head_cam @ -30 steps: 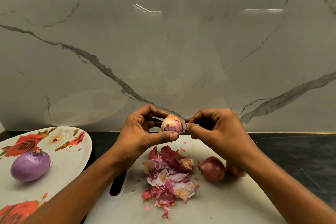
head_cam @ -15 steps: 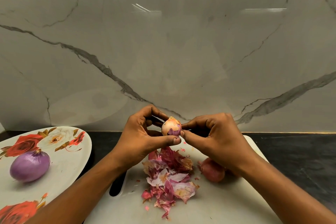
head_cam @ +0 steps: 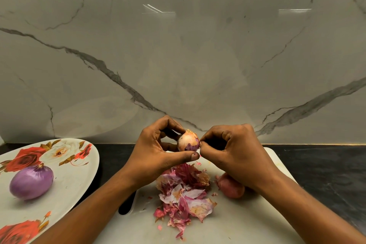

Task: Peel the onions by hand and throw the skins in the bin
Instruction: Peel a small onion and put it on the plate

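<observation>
Pinching too hard at the last purple scrap could make the small onion squirt out of the left hand, whose fingers close around it above the cutting board on the desk, or the papery flake may tear short between the right hand thumb and forefinger, which nip at its edge. The onion looks mostly bare, pale orange-pink with a ragged purple patch low on its side and a dry tuft on top, held over the heap of skins, with no bin in view.
</observation>
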Tool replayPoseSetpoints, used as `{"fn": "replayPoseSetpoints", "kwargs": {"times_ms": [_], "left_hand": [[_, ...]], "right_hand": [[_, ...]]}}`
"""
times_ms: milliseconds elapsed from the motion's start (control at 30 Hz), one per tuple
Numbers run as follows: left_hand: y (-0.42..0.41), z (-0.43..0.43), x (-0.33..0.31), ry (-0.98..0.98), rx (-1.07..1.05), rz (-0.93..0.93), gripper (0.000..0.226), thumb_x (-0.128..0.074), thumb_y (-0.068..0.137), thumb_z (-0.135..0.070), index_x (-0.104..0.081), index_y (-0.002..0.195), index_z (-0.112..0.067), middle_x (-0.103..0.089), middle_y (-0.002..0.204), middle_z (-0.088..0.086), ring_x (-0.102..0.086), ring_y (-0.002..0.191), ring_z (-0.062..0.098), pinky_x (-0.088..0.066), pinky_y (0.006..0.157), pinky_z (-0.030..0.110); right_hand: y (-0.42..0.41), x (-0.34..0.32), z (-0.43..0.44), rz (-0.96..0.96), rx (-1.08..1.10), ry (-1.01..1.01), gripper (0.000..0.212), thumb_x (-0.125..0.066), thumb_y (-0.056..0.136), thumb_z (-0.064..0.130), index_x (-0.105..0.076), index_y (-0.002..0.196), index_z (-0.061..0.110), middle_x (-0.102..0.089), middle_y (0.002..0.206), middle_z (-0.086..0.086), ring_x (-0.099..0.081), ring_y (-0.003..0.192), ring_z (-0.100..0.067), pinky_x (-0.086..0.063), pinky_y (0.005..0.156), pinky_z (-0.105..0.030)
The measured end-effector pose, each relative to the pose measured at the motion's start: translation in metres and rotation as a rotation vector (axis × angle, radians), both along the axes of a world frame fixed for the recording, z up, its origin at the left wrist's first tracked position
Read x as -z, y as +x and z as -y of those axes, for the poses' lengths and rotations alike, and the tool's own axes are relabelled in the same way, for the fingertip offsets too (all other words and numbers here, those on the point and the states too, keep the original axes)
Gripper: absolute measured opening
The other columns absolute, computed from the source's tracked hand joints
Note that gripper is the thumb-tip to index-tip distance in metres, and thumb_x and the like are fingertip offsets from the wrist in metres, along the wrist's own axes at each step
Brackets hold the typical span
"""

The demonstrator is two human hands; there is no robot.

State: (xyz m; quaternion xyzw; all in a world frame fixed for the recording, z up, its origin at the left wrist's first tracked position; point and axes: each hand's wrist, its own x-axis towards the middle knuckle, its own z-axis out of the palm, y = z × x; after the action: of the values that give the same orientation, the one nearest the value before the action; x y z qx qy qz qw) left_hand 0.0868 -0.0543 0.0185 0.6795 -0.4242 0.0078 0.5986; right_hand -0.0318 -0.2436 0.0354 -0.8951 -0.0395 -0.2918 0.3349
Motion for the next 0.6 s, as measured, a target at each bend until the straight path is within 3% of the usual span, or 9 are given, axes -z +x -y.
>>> {"fn": "replayPoseSetpoints", "kwargs": {"times_ms": [267,433,600], "left_hand": [[0.0001,-0.001,-0.0003,-0.04,0.052,-0.107,0.055,-0.099,0.066,-0.022,-0.067,0.109,-0.01,-0.074,0.108,0.003,-0.074,0.103,0.025,-0.064,0.078,0.035],[0.0018,-0.0021,-0.0013,-0.102,0.088,-0.21,0.053,-0.094,0.067,-0.028,-0.069,0.111,-0.013,-0.074,0.114,0.01,-0.074,0.103,0.033,-0.064,0.079,0.04],[0.0007,-0.0028,-0.0051,-0.144,0.153,-0.281,0.051,-0.087,0.071,-0.031,-0.07,0.116,-0.012,-0.075,0.114,0.009,-0.073,0.105,0.033,-0.062,0.08,0.035]], "right_hand": [[0.0005,-0.0017,0.0022,0.002,0.051,0.038,0.007,-0.077,0.09,0.027,-0.08,0.087,0.021,-0.073,0.073,0.012,-0.071,0.069,-0.006,-0.061,0.062,-0.026],[0.0009,-0.004,0.0031,0.006,0.087,0.06,0.007,-0.08,0.089,0.025,-0.079,0.083,0.02,-0.071,0.067,0.014,-0.069,0.064,-0.004,-0.054,0.058,-0.016],[0.0002,-0.0041,0.0057,-0.027,0.119,0.054,0.008,-0.078,0.088,0.017,-0.079,0.081,0.022,-0.072,0.068,0.011,-0.07,0.065,-0.006,-0.06,0.061,-0.023]]}}
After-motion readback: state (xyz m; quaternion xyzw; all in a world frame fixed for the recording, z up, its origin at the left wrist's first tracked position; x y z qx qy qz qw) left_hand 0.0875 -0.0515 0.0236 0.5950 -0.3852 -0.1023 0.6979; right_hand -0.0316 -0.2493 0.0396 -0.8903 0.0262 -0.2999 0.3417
